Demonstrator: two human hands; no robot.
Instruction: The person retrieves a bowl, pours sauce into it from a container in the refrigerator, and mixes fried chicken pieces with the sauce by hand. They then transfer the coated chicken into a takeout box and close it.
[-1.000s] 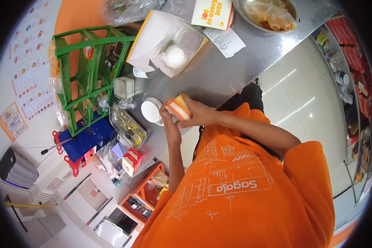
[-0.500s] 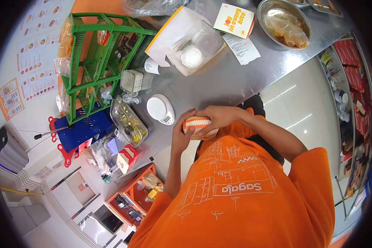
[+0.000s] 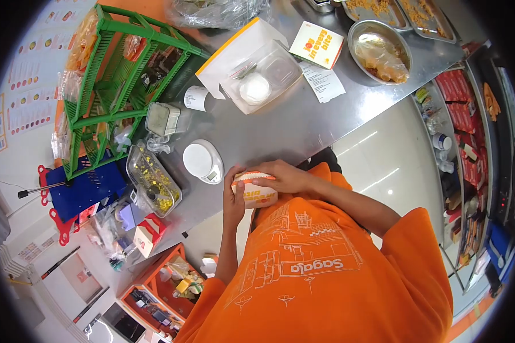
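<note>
Close to my body, over the front edge of the steel table, a small white and orange printed box (image 3: 258, 194) is held between both hands. My left hand (image 3: 233, 191) grips its left side, fingers wrapped round it. My right hand (image 3: 283, 176) lies over its top and right side. Just beyond my left hand is a round white scale (image 3: 199, 160). Farther back stands an open box (image 3: 229, 66) with a white wrapped round item (image 3: 254, 90) and a clear container inside. A closed printed box (image 3: 317, 44) lies by a receipt (image 3: 324, 83).
A green rack (image 3: 97, 86) stands at the left, near a clear tub (image 3: 153, 180) of yellow pieces and a red and white carton (image 3: 150, 234). A metal bowl (image 3: 357, 48) and trays (image 3: 423, 17) are at the back right. Shelves (image 3: 463, 137) line the right.
The box in my hands has turned, so its printed side now shows, and both hands have stayed on it near my body. The view has shifted, and more of the trays shows.
</note>
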